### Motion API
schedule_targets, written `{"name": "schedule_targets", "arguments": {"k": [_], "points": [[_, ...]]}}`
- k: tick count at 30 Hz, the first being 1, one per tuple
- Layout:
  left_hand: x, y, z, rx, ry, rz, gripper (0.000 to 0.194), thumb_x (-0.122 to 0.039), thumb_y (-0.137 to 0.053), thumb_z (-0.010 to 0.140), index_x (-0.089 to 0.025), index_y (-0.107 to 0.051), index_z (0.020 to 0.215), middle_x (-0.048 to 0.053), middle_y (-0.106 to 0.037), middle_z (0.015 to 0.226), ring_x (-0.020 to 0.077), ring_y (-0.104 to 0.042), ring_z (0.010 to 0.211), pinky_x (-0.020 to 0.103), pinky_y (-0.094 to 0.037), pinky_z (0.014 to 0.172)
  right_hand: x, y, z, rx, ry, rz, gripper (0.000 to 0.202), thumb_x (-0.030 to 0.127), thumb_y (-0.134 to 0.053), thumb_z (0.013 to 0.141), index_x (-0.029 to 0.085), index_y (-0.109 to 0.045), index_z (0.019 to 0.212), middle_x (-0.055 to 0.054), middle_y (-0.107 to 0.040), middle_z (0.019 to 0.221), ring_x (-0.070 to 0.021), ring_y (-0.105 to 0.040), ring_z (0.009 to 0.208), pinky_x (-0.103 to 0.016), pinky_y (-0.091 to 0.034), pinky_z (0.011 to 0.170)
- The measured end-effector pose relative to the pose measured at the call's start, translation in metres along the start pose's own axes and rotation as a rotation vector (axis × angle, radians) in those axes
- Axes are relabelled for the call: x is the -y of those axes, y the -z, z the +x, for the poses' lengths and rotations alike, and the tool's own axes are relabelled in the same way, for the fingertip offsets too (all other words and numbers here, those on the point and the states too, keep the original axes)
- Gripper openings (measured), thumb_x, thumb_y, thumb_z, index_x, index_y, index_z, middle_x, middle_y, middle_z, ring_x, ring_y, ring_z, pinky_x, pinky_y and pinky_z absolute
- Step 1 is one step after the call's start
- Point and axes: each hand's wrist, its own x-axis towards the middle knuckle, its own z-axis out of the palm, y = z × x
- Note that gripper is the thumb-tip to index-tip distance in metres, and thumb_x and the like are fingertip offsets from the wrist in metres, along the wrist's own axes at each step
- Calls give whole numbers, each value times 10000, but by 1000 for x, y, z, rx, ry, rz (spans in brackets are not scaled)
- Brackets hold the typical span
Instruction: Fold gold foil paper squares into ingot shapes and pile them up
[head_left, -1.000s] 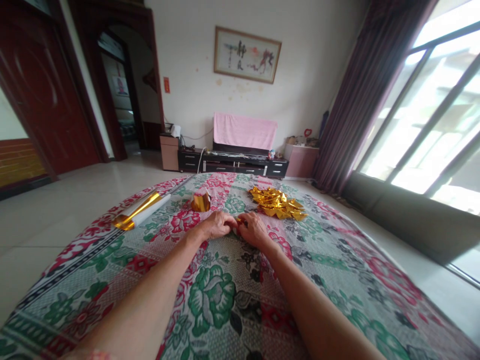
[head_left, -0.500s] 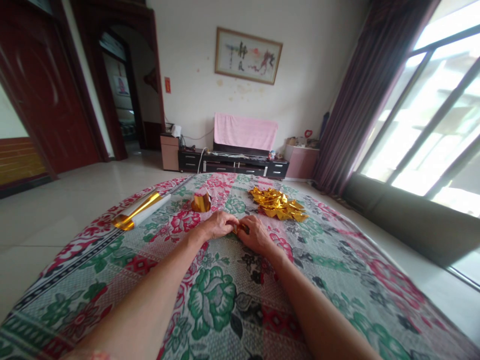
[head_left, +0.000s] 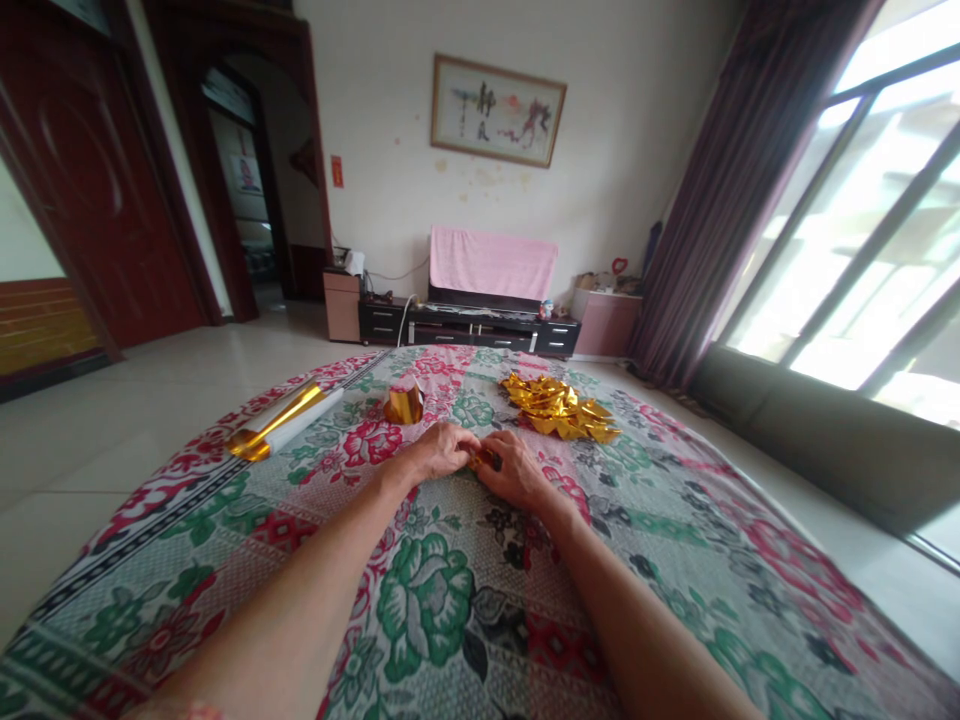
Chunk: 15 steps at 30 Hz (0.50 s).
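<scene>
My left hand point(head_left: 445, 450) and my right hand point(head_left: 510, 466) meet over the middle of the table, fingertips close together. Between them both pinch a small piece of gold foil paper point(head_left: 481, 459), mostly hidden by my fingers. Beyond the right hand lies a pile of folded gold foil pieces point(head_left: 556, 408). Past my left hand stands a short curled piece of gold foil point(head_left: 405, 403). Farther left, a loosely rolled sheet of gold foil paper with a pale back point(head_left: 289, 420) lies slantwise.
A flowered cloth point(head_left: 427, 600) in red, green and grey covers the table. Beyond its far edge stand a low black cabinet point(head_left: 491, 333) and a screen draped with a pink cloth point(head_left: 493, 262). A curtain point(head_left: 720, 190) and window are on the right.
My fingers have shifted slightly around the small gold foil piece, and a little more of it shows. The other foil pieces lie as before.
</scene>
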Motion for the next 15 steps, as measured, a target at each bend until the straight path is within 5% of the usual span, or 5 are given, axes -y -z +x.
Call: {"name": "schedule_targets", "arguments": {"k": [15], "points": [[6, -7, 2, -48, -16, 45, 353, -120, -471, 655, -199, -705, 908, 12, -710, 835, 135, -625, 741, 201, -468, 696, 0, 3, 1, 29, 20, 48, 108, 243, -564, 743, 173, -629, 792, -51, -573, 865, -160, -499, 833, -268, -385, 762]]}}
